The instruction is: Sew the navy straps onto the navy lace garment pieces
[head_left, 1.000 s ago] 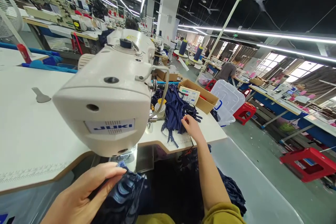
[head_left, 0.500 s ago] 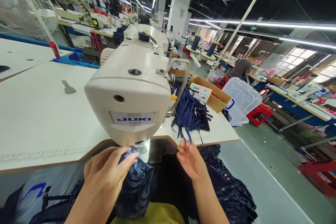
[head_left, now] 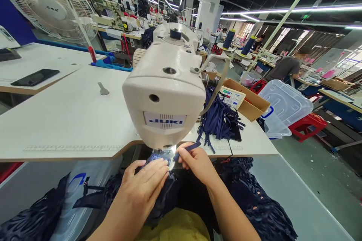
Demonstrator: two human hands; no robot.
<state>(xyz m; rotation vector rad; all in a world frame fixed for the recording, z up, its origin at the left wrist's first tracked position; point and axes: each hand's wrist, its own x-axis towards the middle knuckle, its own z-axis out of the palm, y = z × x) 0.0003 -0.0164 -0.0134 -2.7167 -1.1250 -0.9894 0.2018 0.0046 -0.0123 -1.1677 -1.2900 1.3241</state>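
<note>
Navy lace fabric (head_left: 158, 156) lies under the needle area of a white JUKI sewing machine (head_left: 164, 98), its lower part hanging past the table edge. My left hand (head_left: 147, 182) holds this lace near the front edge, fingers laid over it and the thumb to the left. My right hand (head_left: 195, 160) pinches a narrow navy strap (head_left: 188, 148) between thumb and fingers, its end close to the lit needle area. Behind that hand a bundle of navy straps (head_left: 220, 118) lies on the table. The machine head hides the needle and presser foot.
A cardboard box (head_left: 249, 101) and a control panel (head_left: 233, 97) stand behind the straps. A flat metal piece (head_left: 103, 89) lies on the white table (head_left: 70, 120). More navy lace (head_left: 254, 199) hangs at the right. A fan (head_left: 51, 7) stands far left.
My right hand has drawn a strap from the bundle and moved left to the needle area. My left hand's fingers now lie flatter over the lace. The view has turned left.
</note>
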